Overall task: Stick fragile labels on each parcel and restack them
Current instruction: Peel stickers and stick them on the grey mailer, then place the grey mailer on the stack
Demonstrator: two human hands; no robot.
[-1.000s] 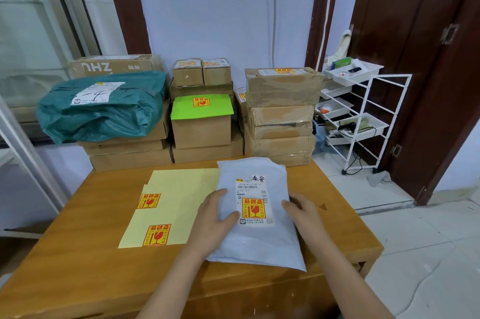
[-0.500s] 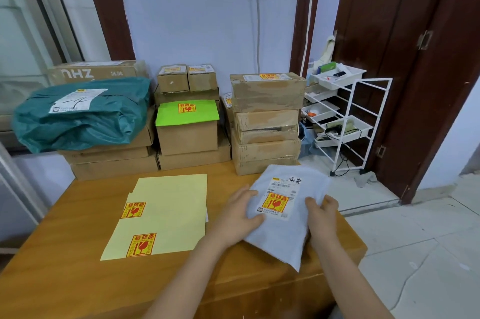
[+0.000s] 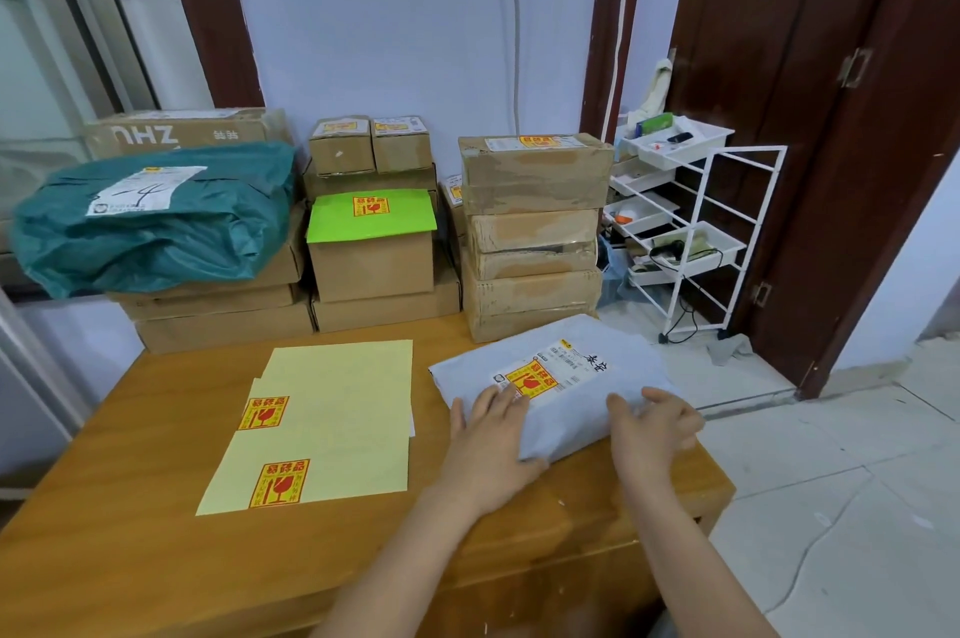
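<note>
Left hand [image 3: 488, 445] lies flat on the near left part of the grey parcel [image 3: 571, 393], fingers nearly straight, grip open and pressing. Right hand [image 3: 652, 429] rests at the parcel's near right edge, fingers loosely bent; whether they curl round the edge cannot be told. The parcel lies on the tabletop [image 3: 130, 507] at its right end, a fragile label [image 3: 535, 380] stuck on its top. Yellow backing sheets [image 3: 337, 409] lie well left. The box stack [image 3: 532, 242] stands just behind.
</note>
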